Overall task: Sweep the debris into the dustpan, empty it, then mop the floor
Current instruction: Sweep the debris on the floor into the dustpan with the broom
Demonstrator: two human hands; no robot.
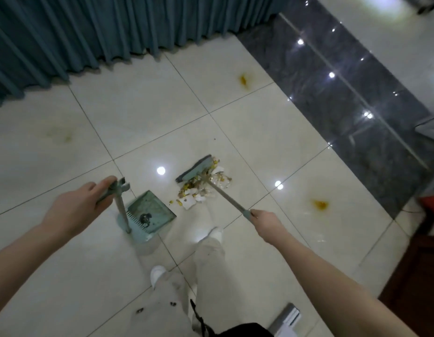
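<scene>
A pale green dustpan [152, 211] stands on the white tiled floor, mouth facing right, a dark clump inside it. My left hand [77, 206] grips the top of its upright handle [121, 207]. My right hand [264, 221] holds the long broom handle [227, 195]. The broom head [195, 171] rests on the floor at the far side of a pile of debris [204, 190], made of yellow bits and white scraps. The pile lies just right of the dustpan's mouth, apart from it.
Orange-yellow stains mark the tiles at upper centre [244, 80] and at right [320, 204]; a faint one lies at left [60, 136]. A teal curtain [101, 32] hangs along the far side. A dark polished strip [344, 93] runs diagonally right. My legs and white shoes [216, 233] stand below the pile.
</scene>
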